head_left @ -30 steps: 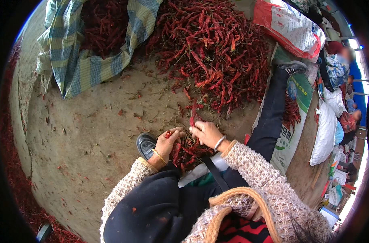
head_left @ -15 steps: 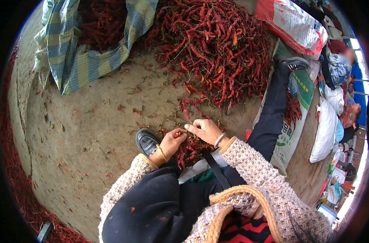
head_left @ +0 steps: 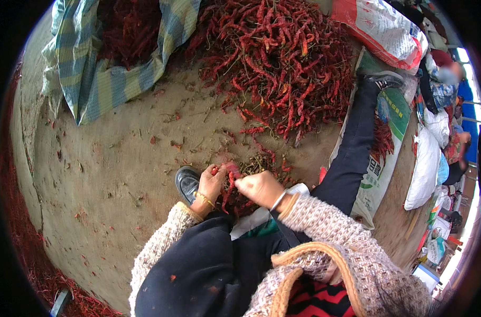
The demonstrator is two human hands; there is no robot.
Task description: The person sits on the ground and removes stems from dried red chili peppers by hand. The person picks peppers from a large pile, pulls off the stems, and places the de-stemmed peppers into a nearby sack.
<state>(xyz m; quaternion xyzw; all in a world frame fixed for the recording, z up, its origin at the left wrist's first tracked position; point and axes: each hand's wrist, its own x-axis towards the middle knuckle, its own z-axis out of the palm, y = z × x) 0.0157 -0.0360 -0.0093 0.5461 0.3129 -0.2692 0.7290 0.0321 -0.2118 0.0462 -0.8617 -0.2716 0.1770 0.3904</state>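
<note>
My left hand [head_left: 211, 184], with a yellow bracelet at the wrist, is closed around a dried red chili pepper whose red tip shows above the fingers. Close beside it, my right hand [head_left: 260, 188], wearing a pale bangle, has its fingers pressed together in a pinch. What those fingers hold, if anything, is blurred and hidden. Between and below both hands lie more red chilies [head_left: 231, 199], partly over a white and green sack between my legs. Just beyond my hands is a small heap of greenish stems [head_left: 257, 164].
A large heap of dried chilies [head_left: 282, 63] lies ahead. At the far left stands a blue and yellow checked sack [head_left: 111, 90] with chilies inside. A green and white sack [head_left: 380, 174] lies under my outstretched right leg. Other people sit at the right edge among white sacks [head_left: 422, 169].
My left hand has moved slightly left and my right hand has dropped nearer to me, its fingers now curled in. The stem heap beyond them shows more.
</note>
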